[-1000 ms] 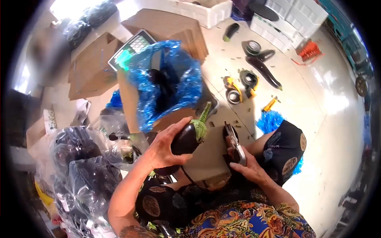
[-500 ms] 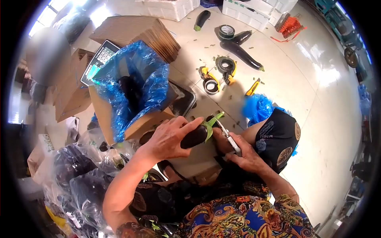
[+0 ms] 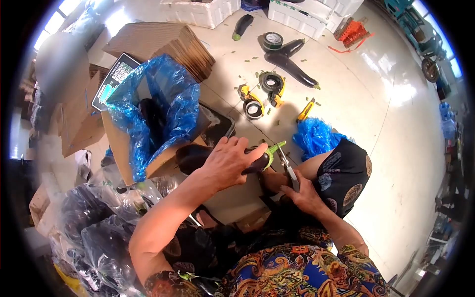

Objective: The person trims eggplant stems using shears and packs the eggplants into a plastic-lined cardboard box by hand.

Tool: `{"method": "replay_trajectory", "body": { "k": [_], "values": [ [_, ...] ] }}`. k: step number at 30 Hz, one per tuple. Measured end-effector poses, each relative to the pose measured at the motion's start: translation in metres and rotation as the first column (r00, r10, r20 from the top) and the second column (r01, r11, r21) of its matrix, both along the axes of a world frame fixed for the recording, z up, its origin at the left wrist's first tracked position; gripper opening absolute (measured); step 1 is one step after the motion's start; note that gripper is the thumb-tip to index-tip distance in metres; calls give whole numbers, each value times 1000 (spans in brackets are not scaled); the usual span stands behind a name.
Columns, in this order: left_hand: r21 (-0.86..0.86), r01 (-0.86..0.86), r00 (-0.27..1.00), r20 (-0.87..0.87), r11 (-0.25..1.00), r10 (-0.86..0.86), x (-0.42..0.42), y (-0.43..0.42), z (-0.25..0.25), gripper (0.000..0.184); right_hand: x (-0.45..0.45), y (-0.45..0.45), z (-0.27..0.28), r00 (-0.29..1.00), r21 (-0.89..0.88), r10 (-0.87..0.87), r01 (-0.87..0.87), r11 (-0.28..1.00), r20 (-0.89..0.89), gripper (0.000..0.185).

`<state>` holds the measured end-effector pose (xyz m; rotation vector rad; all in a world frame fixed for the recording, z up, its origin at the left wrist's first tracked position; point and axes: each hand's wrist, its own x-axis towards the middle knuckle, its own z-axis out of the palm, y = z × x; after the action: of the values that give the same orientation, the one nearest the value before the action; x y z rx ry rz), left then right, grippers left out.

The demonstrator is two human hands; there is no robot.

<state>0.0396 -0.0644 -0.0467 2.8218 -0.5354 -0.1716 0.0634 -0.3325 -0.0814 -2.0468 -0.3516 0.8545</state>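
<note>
My left hand (image 3: 226, 162) is wrapped over a long dark eggplant (image 3: 192, 157), whose green stem end points right. In my right hand (image 3: 303, 194) is a pair of pruning shears (image 3: 288, 171) with pale handles. The blades are close to the tip of the green stem; whether they touch it I cannot tell. Left of the hands stands a cardboard box (image 3: 118, 143) lined with a blue plastic bag (image 3: 170, 94), and a dark eggplant (image 3: 151, 116) shows inside it. Below my left forearm, clear plastic bags (image 3: 106, 242) hold dark eggplants.
Ahead on the floor lie tape dispensers (image 3: 253, 108), a yellow utility knife (image 3: 306, 110), a tape roll (image 3: 272, 41), eggplants (image 3: 292, 69) and stem scraps. Blue plastic (image 3: 316, 137) is beside my knee. Flattened cartons (image 3: 163, 39), a digital scale (image 3: 116, 79) and white foam boxes (image 3: 297, 19) stand farther off.
My left hand has moved right with the eggplant, which now lies more level and shows more of its length. The shears have shifted slightly and are now near the stem's tip.
</note>
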Motion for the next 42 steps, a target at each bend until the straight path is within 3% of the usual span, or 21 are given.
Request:
{"method": "replay_trajectory", "body": {
  "k": [3, 5, 9, 11, 14, 16, 18, 22, 26, 28, 31, 34, 36, 38, 42],
  "values": [
    [21, 27, 998, 56, 999, -28, 3, -6, -14, 88, -7, -2, -32, 993, -7, -107, 107, 994, 46, 45],
    [-24, 43, 997, 67, 999, -41, 4, -10, -18, 89, -9, 0, -36, 984, 86, -176, 178, 980, -24, 44],
    [-129, 4, 999, 34, 992, 0, -11, 14, -6, 91, -12, -8, -53, 902, 164, -270, 338, 927, -336, 41],
    [-223, -69, 996, 39, 972, 80, -31, 40, 17, 90, -18, -14, -75, 915, 153, -324, 366, 918, -241, 39],
    [-323, -314, 940, 26, 893, 340, -92, 71, 70, 87, -26, -8, -79, 830, 23, -316, 366, 930, -459, 36],
    [-342, -553, 814, -31, 759, 580, -152, 84, 103, 85, -28, -5, -101, 827, 42, -247, 309, 950, -505, 34],
    [-287, -663, 690, 122, 691, 713, -224, 92, 115, 87, -33, 4, -100, 805, 71, -145, 226, 972, -575, 34],
    [-178, -952, 250, 12, 248, 968, -376, 48, 114, 95, -38, 18, -104, 814, -2, -51, 61, 998, -579, 31],
    [-278, -932, -174, -223, -233, 959, -499, -58, 77, 87, -40, 28, -97, 727, 67, 92, -63, 996, -680, 36],
    [-189, -856, -419, -293, -482, 859, -536, -122, 56, 86, -41, 28, -102, 741, 59, 137, -131, 990, -657, 38],
    [-126, -677, -628, -415, -725, 658, -573, -220, -9, 79, -45, 35, -102, 740, 45, 172, -188, 981, -650, 39],
    [-100, -532, -698, -510, -841, 503, -578, -312, -79, 79, -54, 39, -97, 731, 52, 188, -205, 977, -655, 39],
    [-14, -555, -726, -480, -832, 493, -572, -352, -133, 83, -56, 37, -94, 748, 38, 181, -204, 978, -639, 35],
    [-26, -565, -723, -467, -825, 510, -545, -356, -158, 84, -58, 39, -95, 768, 21, 169, -199, 980, -618, 26],
    [19, -600, -734, -409, -799, 542, -496, -336, -191, 82, -45, 33, -106, 766, 43, 195, -215, 976, -613, 33]
  ]
}}
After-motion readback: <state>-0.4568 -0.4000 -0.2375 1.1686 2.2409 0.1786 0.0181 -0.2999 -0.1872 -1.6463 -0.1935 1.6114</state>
